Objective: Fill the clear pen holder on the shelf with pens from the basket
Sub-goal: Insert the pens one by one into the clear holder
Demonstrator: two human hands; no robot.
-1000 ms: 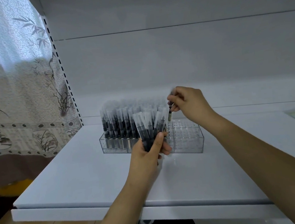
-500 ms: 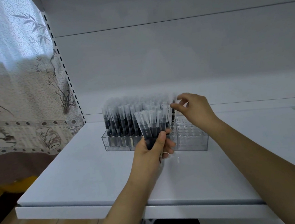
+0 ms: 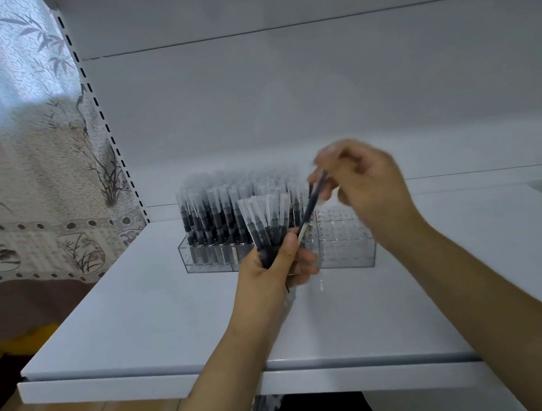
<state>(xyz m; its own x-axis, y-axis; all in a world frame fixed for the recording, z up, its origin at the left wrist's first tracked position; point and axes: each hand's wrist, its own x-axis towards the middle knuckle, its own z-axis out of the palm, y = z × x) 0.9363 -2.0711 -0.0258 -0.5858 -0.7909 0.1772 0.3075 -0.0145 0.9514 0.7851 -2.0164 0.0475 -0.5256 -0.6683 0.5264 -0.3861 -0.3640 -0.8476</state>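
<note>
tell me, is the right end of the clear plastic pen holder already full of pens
No, the right end of the clear plastic pen holder shows empty holes; pens stand only in its left part.

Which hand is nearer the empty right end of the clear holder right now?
Right. The right hand, pinching one pen, is above the clear holder's empty end; the left hand, gripping the pen bundle, is in front, further left.

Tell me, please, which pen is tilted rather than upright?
The single pen pinched by the right hand; it slants, while the left hand's bunch and the holder's pens stand upright.
</note>
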